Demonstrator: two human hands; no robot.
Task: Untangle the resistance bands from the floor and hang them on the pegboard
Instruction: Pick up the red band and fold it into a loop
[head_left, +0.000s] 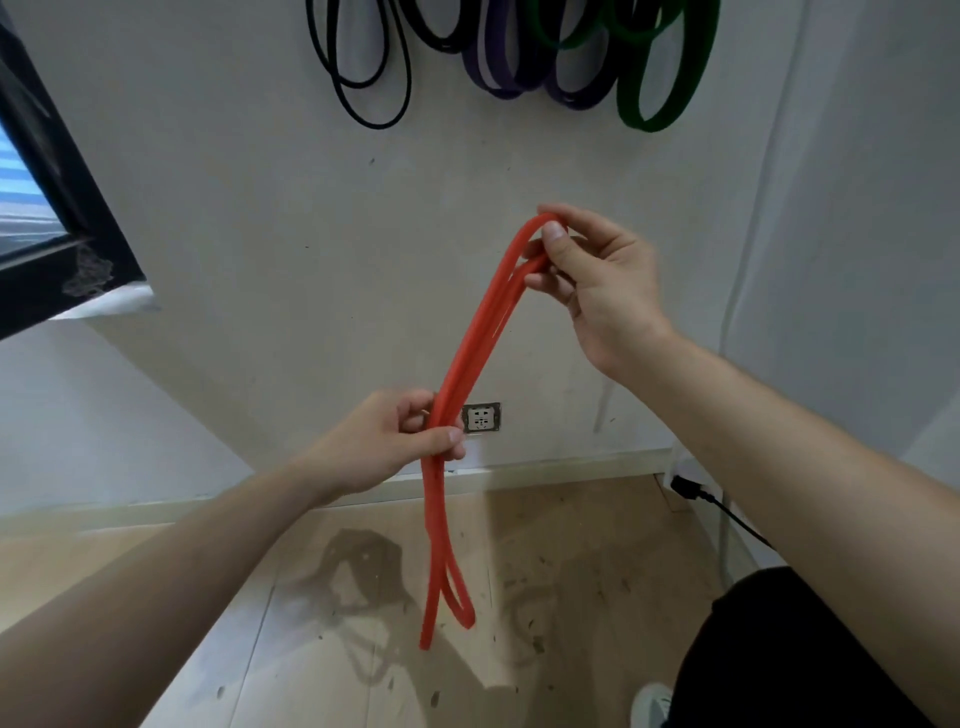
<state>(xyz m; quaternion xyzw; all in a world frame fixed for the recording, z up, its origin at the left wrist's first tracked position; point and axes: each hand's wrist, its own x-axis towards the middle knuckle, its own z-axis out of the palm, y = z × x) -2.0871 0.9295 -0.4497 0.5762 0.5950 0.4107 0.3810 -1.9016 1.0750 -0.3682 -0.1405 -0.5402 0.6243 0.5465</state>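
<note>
A red resistance band (470, 343) hangs doubled in several strands between my hands, clear of the floor. My right hand (592, 283) pinches its top loop between thumb and fingers, in front of the wall. Lower down, my left hand (400, 439) grips the strands together at mid-length. The band's lower loops (447, 597) dangle above the wooden floor. On the wall above hang black bands (363, 78), purple bands (519, 73) and a green band (660, 88); their hooks are cut off by the frame's top edge.
A wall socket (482, 418) sits low on the wall behind the band. A black plug and cable (696, 493) lie at the right by the skirting. A dark window frame (47, 171) is at the left. My leg and shoe (654, 704) are at the bottom right.
</note>
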